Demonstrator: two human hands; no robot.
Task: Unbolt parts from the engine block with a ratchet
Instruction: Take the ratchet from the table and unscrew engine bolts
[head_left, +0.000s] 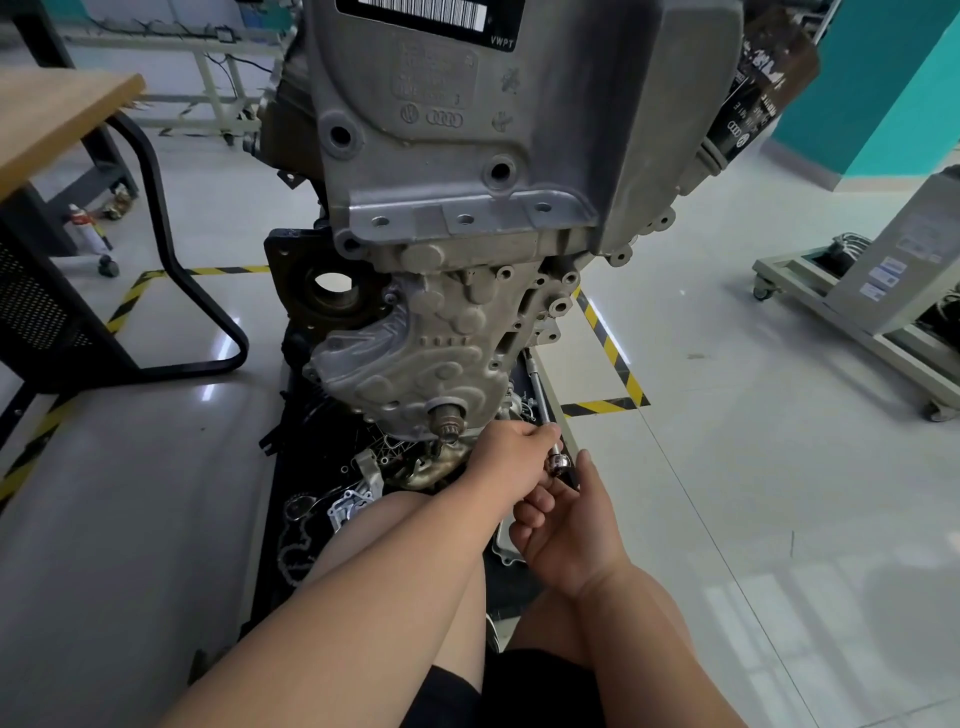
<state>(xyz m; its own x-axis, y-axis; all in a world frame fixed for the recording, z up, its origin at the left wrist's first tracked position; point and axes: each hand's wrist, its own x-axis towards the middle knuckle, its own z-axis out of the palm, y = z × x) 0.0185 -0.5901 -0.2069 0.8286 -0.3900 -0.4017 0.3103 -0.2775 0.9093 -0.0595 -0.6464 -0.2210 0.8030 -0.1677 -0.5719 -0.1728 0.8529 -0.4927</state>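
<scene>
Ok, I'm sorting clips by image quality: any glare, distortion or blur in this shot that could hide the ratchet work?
Head view: the wide-angle lens makes the engine block loom and stretches the frame edges. Head view: window glare streaks the glossy floor. Head view: the light is soft and even, and the block is sharp. Head view: the ratchet is small and slightly soft, with a highlight on its head.
</scene>
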